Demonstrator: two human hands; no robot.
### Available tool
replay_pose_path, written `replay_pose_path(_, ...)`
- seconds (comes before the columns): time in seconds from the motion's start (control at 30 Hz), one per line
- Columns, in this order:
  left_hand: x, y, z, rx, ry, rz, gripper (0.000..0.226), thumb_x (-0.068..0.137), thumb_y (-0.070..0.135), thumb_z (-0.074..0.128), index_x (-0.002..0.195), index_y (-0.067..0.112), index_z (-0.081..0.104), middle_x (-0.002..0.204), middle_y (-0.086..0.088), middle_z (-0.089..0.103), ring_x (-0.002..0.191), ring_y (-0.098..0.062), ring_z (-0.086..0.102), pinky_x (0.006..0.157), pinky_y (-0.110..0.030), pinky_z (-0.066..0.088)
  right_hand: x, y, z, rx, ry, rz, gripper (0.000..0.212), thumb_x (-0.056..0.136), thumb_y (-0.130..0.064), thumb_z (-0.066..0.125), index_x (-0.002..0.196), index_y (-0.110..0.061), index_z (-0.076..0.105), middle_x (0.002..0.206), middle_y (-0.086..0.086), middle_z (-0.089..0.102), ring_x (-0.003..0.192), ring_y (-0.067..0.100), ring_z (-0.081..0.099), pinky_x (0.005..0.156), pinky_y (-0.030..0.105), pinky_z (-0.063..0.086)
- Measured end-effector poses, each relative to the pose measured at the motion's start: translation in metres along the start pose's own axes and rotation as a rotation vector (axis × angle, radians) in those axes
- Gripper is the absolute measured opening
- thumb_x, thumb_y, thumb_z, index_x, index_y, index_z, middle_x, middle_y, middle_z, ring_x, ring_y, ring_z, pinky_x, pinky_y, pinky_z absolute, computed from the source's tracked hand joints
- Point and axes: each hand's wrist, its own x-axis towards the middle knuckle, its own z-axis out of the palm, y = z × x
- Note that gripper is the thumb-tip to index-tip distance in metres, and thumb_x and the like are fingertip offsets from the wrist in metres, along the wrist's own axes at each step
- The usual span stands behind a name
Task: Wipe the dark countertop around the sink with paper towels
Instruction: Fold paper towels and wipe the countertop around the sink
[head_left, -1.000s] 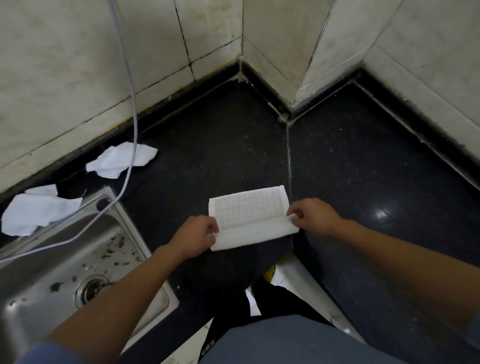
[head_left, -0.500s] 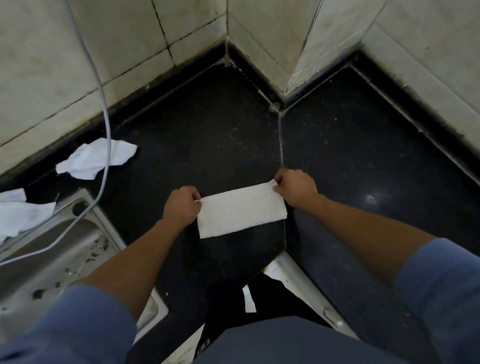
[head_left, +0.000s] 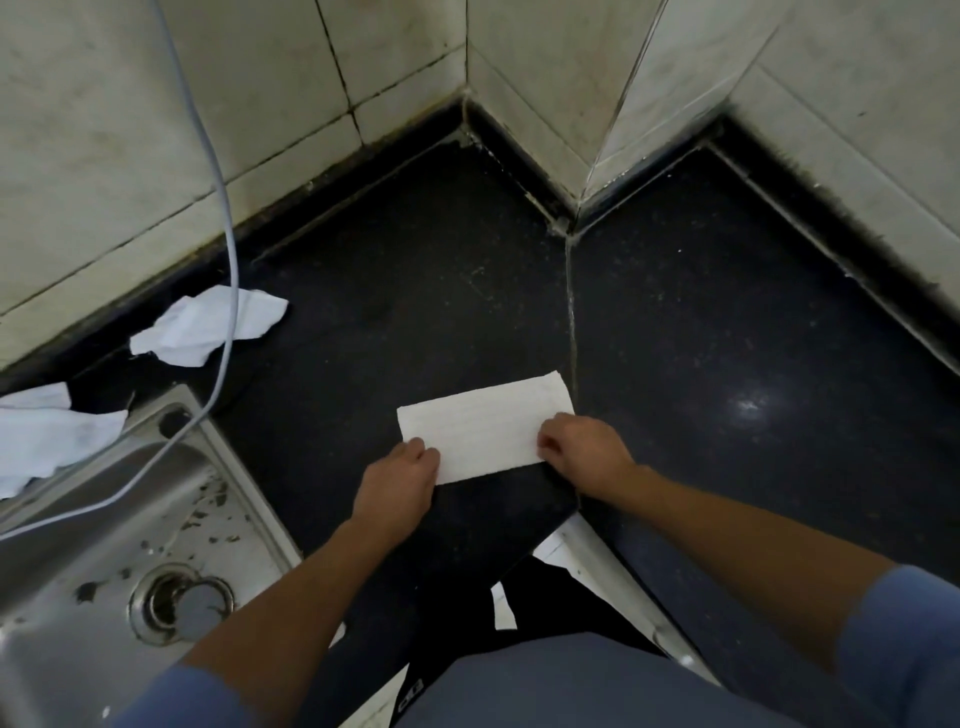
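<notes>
Both hands are down on the dark bench (head_left: 415, 249) now, close to its front edge where the corner notch cuts in. Between them is 1 folded paper towel (head_left: 488, 423), a white rectangle stretched across the bench just left of the pale seam (head_left: 571, 322) that runs back to the wall corner. The left hand (head_left: 402, 480) has its fingers curled in at the towel's near-left corner and grips it there. The right hand (head_left: 582, 452) pinches the near-right corner, knuckles up, thumb tucked onto the paper. The towel looks to be lying flat on the surface, though from this angle it could be held just off it; hard to call. Over at the bench's left side sits the steel sink (head_left: 244, 493), its basin spotted with dark debris around the drain (head_left: 182, 603). A grey cable (head_left: 228, 234) hangs down the tiled wall (head_left: 104, 130) and loops over the sink's rim. There are 2 crumpled towels behind the sink along the back edge: 1 crumpled towel (head_left: 208, 327) right under the cable, and a second wad (head_left: 47, 441) at the far left, touching the sink's back corner. On the right-hand stretch of bench a light glints off the polished surface. Blue sleeves show at the bottom of view.
</notes>
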Motion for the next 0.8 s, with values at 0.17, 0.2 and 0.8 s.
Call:
replay_pose_path(0.17, -0.017, -0.024, 0.006, 0.109, 0.095, 0.070, 0.021, 0.066, 0.010, 0.079, 0.079, 0.011, 0.063, 0.079, -0.006, 0.056, 0.070, -0.024, 0.055, 0.054, -0.032, 0.047, -0.015, 0.035, -0.017, -0.031, -0.016, 0.162, 0.015, 0.090, -0.028, 0.058, 0.095, -0.019, 0.069, 0.102, 0.001, 0.067, 0.092, 0.021, 0.062, 0.078, 0.032, 0.048)
replay_pose_path(0.2, -0.018, -0.026, 0.005, 0.116, 0.105, 0.063, 0.019, 0.068, 0.011, 0.078, 0.081, 0.011, 0.064, 0.083, -0.007, 0.058, 0.073, -0.025, 0.056, 0.058, -0.033, 0.048, -0.015, 0.035, -0.020, -0.030, -0.001, 0.194, 0.014, 0.089, -0.028, 0.059, 0.094, -0.019, 0.069, 0.101, 0.001, 0.068, 0.090, 0.021, 0.063, 0.075, 0.031, 0.048)
replay_pose_path(0.8, -0.020, -0.040, -0.019, -0.019, 0.071, -0.140, 0.037, 0.081, 0.025, 0.070, 0.115, 0.012, 0.062, 0.129, -0.011, 0.053, 0.117, -0.029, 0.050, 0.092, -0.042, 0.045, 0.028, -0.040, -0.064, 0.785, 0.094, 0.507, 0.028, 0.077, -0.014, 0.072, 0.059, -0.013, 0.051, 0.066, 0.002, 0.055, 0.062, 0.016, 0.053, 0.054, 0.028, 0.043)
